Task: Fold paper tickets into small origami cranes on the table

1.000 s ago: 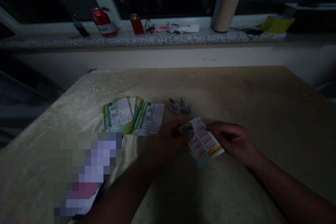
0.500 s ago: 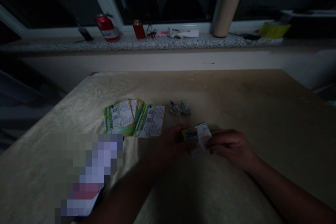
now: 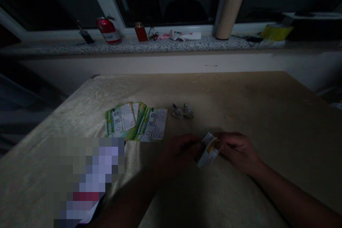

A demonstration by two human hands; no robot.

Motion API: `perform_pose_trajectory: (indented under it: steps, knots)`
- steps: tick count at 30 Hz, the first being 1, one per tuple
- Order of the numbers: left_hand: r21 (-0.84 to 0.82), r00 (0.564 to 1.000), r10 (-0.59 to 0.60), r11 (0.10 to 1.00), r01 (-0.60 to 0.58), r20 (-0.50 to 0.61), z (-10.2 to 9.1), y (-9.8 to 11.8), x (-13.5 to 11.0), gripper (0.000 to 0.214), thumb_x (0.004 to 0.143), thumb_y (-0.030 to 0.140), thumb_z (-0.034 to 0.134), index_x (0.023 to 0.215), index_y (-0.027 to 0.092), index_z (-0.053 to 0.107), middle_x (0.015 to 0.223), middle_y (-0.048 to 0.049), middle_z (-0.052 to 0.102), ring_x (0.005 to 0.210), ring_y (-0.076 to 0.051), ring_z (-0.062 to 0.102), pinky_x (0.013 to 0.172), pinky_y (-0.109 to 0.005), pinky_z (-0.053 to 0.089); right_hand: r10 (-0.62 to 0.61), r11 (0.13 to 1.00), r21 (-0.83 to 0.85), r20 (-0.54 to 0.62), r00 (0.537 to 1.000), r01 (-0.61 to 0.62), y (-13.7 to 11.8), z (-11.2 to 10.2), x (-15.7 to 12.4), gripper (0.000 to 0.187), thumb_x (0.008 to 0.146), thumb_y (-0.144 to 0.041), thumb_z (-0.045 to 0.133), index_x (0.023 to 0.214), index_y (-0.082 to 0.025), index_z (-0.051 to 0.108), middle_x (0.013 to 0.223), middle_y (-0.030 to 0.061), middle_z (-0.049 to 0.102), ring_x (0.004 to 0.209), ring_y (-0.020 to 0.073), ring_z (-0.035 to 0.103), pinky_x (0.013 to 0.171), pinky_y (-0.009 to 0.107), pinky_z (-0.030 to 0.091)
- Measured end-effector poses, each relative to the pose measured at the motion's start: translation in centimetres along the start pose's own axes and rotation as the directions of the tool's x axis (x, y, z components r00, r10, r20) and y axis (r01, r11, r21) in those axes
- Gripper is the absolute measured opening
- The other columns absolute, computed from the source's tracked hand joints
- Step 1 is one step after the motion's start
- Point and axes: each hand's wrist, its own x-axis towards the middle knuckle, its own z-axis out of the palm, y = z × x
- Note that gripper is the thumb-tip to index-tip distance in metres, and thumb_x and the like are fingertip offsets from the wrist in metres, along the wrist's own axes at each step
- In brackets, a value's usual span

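Note:
Between my two hands is a small folded leaflet [image 3: 209, 151], mostly white with a yellow-orange patch; its print is too dark to read. My left hand [image 3: 187, 148] pinches its left side, and my right hand [image 3: 236, 148] grips the right edge with thumb and fingers. The leaflet is tilted, held just over the table [image 3: 253, 107]. Just beyond my hands lie two small crumpled wrappers [image 3: 182, 111], side by side. To their left, green-and-white printed leaflets [image 3: 136, 123] are spread out, partly overlapping.
A pixelated patch [image 3: 98, 171] covers something at the lower left. Along the granite windowsill [image 3: 160, 45] stand a red can [image 3: 108, 30], a red lighter [image 3: 140, 32], crumpled paper [image 3: 185, 35], a cardboard tube [image 3: 232, 7] and a yellow roll [image 3: 276, 32]. The room is dark.
The leaflet has been turned and folded over between my hands; its open panels no longer face up. Both hands stay on it, nearly in the same place.

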Motion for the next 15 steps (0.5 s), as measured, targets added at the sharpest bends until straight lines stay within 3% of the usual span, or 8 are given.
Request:
perform_pose_trajectory:
  steps: [5,11,15]
  knots:
    - [0.020,0.997,0.018,1.000,-0.019,0.071,0.14,0.17,-0.45,0.033,0.094,0.046,0.062,0.104,0.016,0.074,0.090,-0.0051,0.071,0.079,-0.017,0.062,0.070,-0.026,0.048,-0.014,0.995,-0.097,0.054,0.998,0.019,0.02,0.19,-0.26,0.039,0.099,-0.034,0.062,0.063,-0.019,0.065,0.056,-0.0015,0.059,0.048,0.0105,0.054,0.047,0.023,0.040]
    - [0.061,0.998,0.018,0.998,-0.022,0.063,0.19,0.29,-0.41,0.032,0.091,0.046,0.065,0.094,0.015,0.074,0.077,-0.0029,0.067,0.070,-0.015,0.058,0.063,-0.025,0.043,-0.103,0.973,-0.198,0.089,0.991,0.119,0.38,0.31,-0.46,0.040,0.093,-0.026,0.069,0.056,-0.020,0.056,0.050,-0.0037,0.051,0.046,0.0097,0.049,0.045,0.024,0.035]
    - [0.116,0.999,0.021,0.993,-0.024,0.027,0.31,0.46,-0.30,0.024,0.091,0.036,0.064,0.091,0.015,0.075,0.077,-0.0030,0.069,0.071,-0.015,0.060,0.064,-0.025,0.045,-0.166,0.952,-0.249,0.073,0.983,0.179,0.33,0.37,-0.42,0.032,0.090,-0.025,0.074,0.062,-0.020,0.060,0.054,-0.0020,0.058,0.049,0.0111,0.054,0.047,0.025,0.038]
